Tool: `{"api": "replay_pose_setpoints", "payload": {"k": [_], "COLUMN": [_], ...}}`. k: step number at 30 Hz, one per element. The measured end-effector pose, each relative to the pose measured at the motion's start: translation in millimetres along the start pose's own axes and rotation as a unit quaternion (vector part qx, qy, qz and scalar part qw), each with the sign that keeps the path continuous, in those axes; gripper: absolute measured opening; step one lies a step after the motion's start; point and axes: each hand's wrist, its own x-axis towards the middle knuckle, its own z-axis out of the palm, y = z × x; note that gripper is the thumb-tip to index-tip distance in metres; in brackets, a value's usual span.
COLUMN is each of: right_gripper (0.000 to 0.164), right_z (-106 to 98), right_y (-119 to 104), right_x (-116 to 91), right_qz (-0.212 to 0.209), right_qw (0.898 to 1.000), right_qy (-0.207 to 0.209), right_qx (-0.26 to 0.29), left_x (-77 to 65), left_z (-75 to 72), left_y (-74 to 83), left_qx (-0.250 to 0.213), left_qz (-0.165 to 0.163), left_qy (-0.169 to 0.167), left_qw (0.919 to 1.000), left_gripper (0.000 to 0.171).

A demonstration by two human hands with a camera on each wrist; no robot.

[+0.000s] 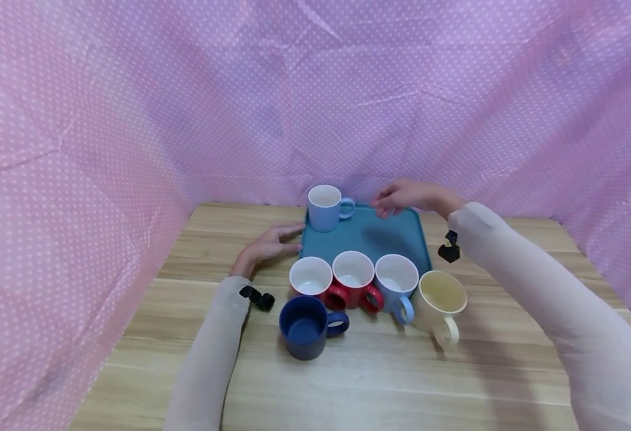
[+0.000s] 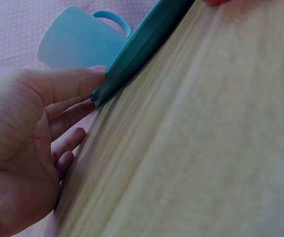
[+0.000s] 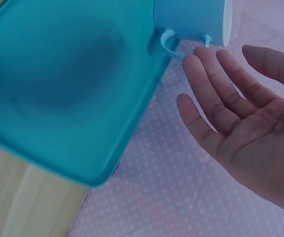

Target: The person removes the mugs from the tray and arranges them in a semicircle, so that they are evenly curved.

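Observation:
A light blue mug (image 1: 324, 209) stands upright on the far left corner of a teal tray (image 1: 358, 236), its handle pointing right. My left hand (image 1: 272, 242) is at the tray's left edge. In the left wrist view, its thumb (image 2: 77, 81) and a fingertip touch the tray rim (image 2: 127, 64), with the fingers fairly straight. Above the tray's far side hangs my right hand (image 1: 402, 196), to the right of the mug. Nothing is in that hand, and its fingers (image 3: 221, 94) are spread and gently bent near the mug handle (image 3: 169, 47).
Along the tray's near edge stand two red mugs (image 1: 310, 276) (image 1: 353, 272), another light blue mug (image 1: 396, 275) and a cream mug (image 1: 439, 296). A dark blue mug (image 1: 303, 329) sits nearer on the wooden table (image 1: 380, 383). A pink dotted cloth (image 1: 272, 108) hangs behind.

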Motion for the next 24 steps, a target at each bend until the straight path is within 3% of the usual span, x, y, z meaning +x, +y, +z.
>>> {"api": "replay_pose_setpoints", "payload": {"k": [12,24], "right_gripper": [0.036,0.043], "right_z": [14,15], "right_y": [-15,-10], "right_x": [39,56], "right_qz": [0.013,0.046], "right_qw": [0.997,0.993], "right_qy": [0.070,0.079], "right_qx": [0.030,0.076], "left_x": [-5.0,-4.7], "left_z": [1.6,0.0], "left_y": [3.0,3.7], "left_qx": [0.005,0.008], "left_qz": [-0.005,0.000], "left_qy": [0.002,0.000], "left_qw": [1.0000,1.0000], "left_gripper": [0.062,0.061]}}
